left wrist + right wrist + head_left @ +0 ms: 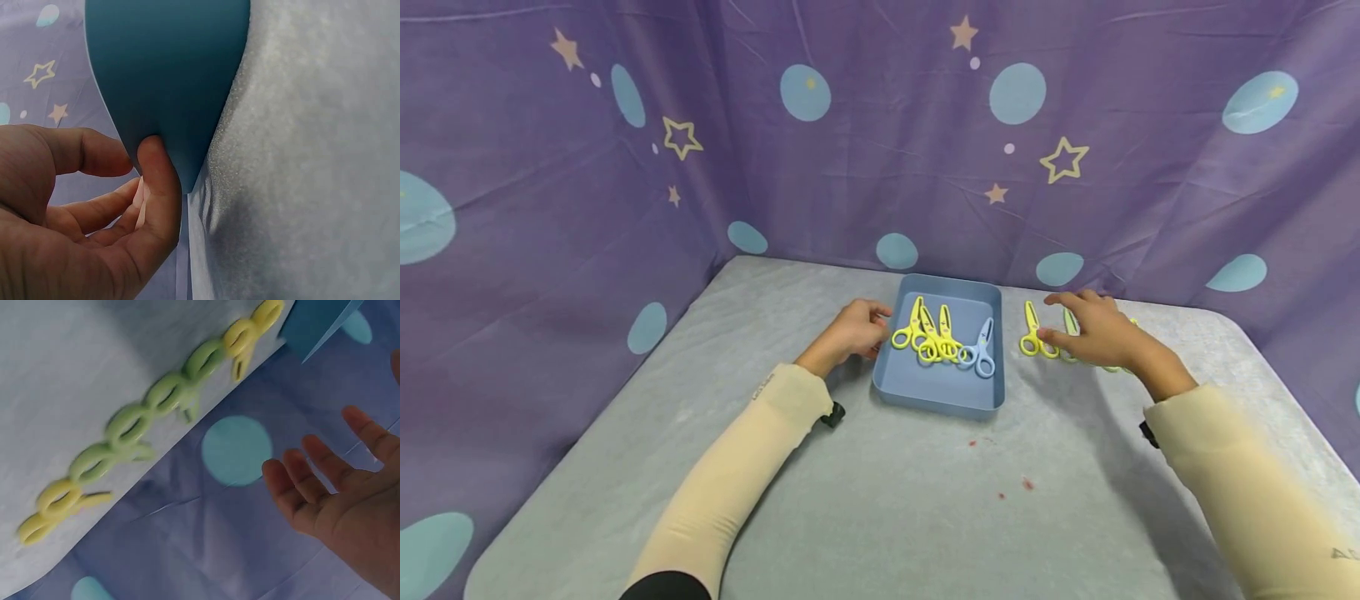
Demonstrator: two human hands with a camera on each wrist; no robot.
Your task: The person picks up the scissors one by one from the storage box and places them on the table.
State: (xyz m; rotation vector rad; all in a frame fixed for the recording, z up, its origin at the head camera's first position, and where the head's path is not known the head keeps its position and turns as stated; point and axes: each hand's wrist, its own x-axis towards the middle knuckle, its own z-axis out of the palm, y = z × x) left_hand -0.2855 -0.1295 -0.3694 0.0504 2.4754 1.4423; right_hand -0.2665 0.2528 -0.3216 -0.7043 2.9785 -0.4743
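A shallow blue-grey tray (pixel 932 392) stands near the back of the table. Inside it lie several yellow scissors (pixel 928 337) in an overlapping cluster, beside light blue scissors (pixel 983 354). My left hand (pixel 855 329) is at the tray's left side, fingers loosely bent, one digit resting against the outer wall (pixel 169 69). To the right of the tray my right hand (pixel 1101 333) hovers over a row of scissors, its fingers spread and holding nothing. Yellow scissors (pixel 1032 321) are at the row's left end, green scissors (pixel 128 428) in the middle, more yellow scissors (pixel 59 500) at the far end.
The grey-white table (pixel 880 517) reaches back to a purple curtain (pixel 880 167) with stars and blue dots, which also hangs along the left side. Small red marks (pixel 1027 483) dot the surface in front of the tray.
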